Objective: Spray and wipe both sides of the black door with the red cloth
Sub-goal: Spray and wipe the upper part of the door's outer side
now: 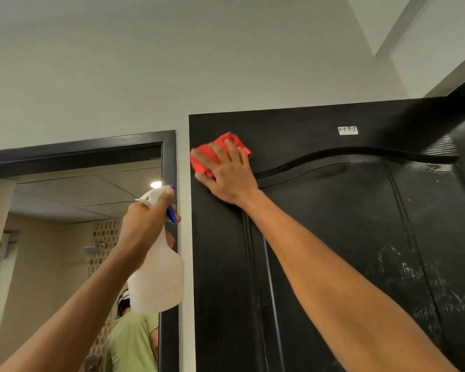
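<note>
The black door (346, 237) filled the right half of the frame, its top edge running across the middle right. The right hand (226, 173) lay flat on the red cloth (215, 151) near the door's upper left corner, fingers (230, 151) spread wide and fairly straight, probably so the whole palm could drive the cloth across the panel. Wet streaks and droplets lower right on the door suggested spray waiting to be wiped.

The left hand (145, 224), centre left of the frame, gripped the neck of a translucent spray bottle (159, 277), fingers curled round it at the blue trigger (171, 213), held up and clear of the door, likely ready for another squirt.

A small white label (348, 130) near the door's top read roughly "F-1 R-1". Left of the door, a black-framed mirror (169, 162) reflected a person in a green shirt.
</note>
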A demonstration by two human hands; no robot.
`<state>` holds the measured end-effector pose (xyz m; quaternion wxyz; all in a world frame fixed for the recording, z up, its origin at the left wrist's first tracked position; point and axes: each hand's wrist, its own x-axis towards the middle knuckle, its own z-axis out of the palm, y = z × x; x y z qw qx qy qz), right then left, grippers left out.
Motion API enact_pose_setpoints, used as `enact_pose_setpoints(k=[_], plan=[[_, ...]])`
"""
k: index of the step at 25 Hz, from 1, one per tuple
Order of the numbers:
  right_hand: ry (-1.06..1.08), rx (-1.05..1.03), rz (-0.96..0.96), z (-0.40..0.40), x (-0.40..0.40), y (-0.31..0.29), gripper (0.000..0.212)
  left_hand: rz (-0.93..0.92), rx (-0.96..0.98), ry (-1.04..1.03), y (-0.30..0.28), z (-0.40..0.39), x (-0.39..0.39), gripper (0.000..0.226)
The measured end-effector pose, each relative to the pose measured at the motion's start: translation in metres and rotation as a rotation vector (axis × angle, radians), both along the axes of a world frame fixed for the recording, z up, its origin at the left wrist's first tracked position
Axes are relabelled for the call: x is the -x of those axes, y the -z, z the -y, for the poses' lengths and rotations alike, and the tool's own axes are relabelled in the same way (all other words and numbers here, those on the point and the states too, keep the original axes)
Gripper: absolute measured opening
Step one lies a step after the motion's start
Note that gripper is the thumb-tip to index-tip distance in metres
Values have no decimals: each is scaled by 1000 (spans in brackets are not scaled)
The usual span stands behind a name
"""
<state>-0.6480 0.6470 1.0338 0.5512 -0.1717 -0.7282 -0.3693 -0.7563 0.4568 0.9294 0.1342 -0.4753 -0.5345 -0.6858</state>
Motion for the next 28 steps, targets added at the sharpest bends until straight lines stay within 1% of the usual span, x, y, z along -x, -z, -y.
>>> enact_pose_setpoints(k=[2,3,5,6,8,9,10,11,13,14,15,17,20,24,28], plan=[[-60,-133,133,-6,-1,51,65,8,21,13,14,-3,3,41],[-84,-167,198,-10,-3,80,64,16,29,10,22,-4,4,43],[-79,-234,362,-16,-14,132,61,37,31,18,34,-4,2,47],[-61,-292,456,-17,-23,149,60,47,31,21,38,-3,1,47],[-7,-424,624,-25,-42,147,58,48,15,26,38,1,-4,42],[22,-457,626,-32,-49,133,57,43,10,37,37,2,-6,39],[32,-435,534,-39,-54,114,55,34,13,46,35,2,-9,37],[27,-344,368,-43,-59,93,55,27,21,49,34,1,-10,36],[39,-76,29,-43,-75,55,57,26,55,50,33,-3,-12,41],[57,26,-72,-43,-78,47,60,29,79,57,35,-5,-13,45],[58,84,-129,-43,-77,46,61,25,107,62,37,-8,-14,47],[17,111,-186,-39,-70,58,63,12,166,74,45,-11,-16,46],[-63,131,-187,-42,-65,75,63,0,212,131,56,-15,-13,42],[-88,97,-169,-40,-72,92,62,0,222,172,78,-13,-13,44],[-93,71,-167,-32,-57,136,60,45,252,151,118,-7,-23,42]])
